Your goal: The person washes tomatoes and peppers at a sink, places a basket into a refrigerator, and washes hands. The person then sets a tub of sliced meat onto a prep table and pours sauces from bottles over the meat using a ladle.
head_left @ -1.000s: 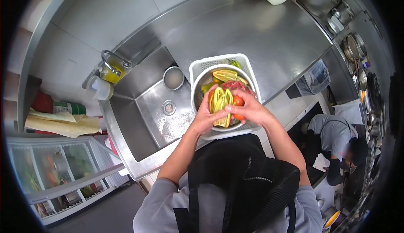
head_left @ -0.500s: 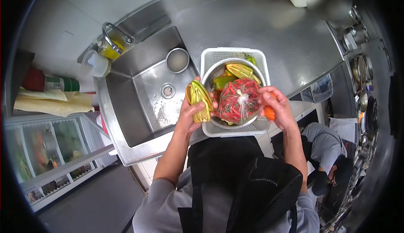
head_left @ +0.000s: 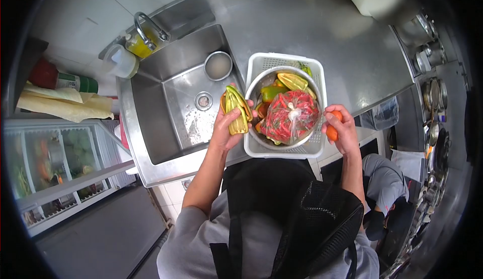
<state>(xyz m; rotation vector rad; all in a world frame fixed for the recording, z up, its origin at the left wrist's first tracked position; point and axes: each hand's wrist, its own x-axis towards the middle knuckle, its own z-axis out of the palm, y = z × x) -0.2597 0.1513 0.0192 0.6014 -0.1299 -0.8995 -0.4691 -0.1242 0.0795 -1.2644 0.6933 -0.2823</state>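
Note:
My left hand [head_left: 225,130] is closed around cut green-yellow pepper pieces [head_left: 236,115], held above the sink's right edge, left of the bowl. My right hand [head_left: 345,132] grips a smooth orange-red vegetable [head_left: 332,132], partly covered by the fingers; its exact kind is unclear. Between the hands stands a metal bowl [head_left: 255,88] in a white plastic basket [head_left: 322,80]. Inside the bowl, a knotted clear bag of red chillies [head_left: 288,123] lies against green pepper pieces [head_left: 272,93] and a yellowish cut pepper [head_left: 293,81].
At left is a steel sink [head_left: 166,113] with a small metal bowl [head_left: 218,66] in it and a faucet [head_left: 146,29] behind. A steel counter [head_left: 302,32] extends right. A glass-topped chest [head_left: 65,163] stands at lower left. Another person [head_left: 385,183] is bent down at right.
My right hand has drawn slightly right, away from the bowl, with the orange-red vegetable. My left hand still holds the pepper pieces. The other person has bent lower, and the view has shifted slightly.

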